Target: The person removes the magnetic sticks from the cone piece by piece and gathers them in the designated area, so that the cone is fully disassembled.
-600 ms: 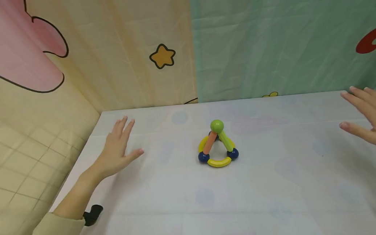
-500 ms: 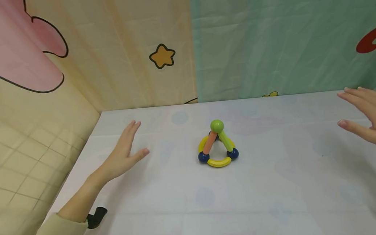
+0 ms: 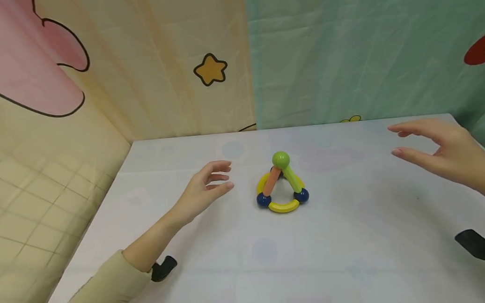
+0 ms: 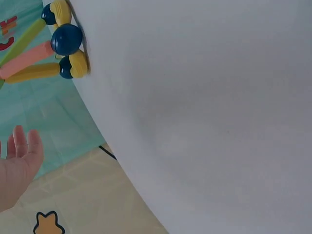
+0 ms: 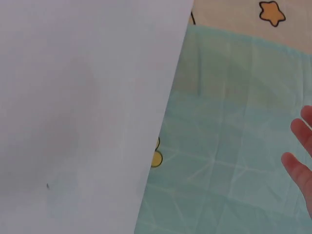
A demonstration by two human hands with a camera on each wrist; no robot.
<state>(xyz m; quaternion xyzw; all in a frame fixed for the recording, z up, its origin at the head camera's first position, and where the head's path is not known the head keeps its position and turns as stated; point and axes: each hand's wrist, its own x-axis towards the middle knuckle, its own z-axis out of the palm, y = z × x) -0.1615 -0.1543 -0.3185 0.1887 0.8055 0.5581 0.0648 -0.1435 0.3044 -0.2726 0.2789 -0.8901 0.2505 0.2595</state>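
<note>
A small pyramid of toy building rods and balls (image 3: pixel 284 207) stands mid-table, with a green ball on top, dark blue balls at its base corners and curved yellow rods between them. Orange and green rods lean up to the top; the left wrist view also shows a straight yellow rod (image 4: pixel 36 72). My left hand (image 3: pixel 205 189) is held just left of the pyramid, fingers loosely bent toward it, holding nothing. Farther off to the right, my right hand (image 3: pixel 441 149) hovers with thumb and fingers apart and nothing between them. Only its fingertips (image 5: pixel 297 168) show in the right wrist view.
The white table (image 3: pixel 244 292) has a pale dotted cover. Behind it hangs a printed curtain (image 3: pixel 345 50), beige on the left and green on the right. A tiled-pattern sheet (image 3: pixel 31 204) runs along the left side. Black straps (image 3: pixel 164 268) are on both wrists.
My left hand has moved right, close to the pyramid, and its fingers have bent. My right hand has come in leftward, its fingers drawn closer together. The pyramid stays in place.
</note>
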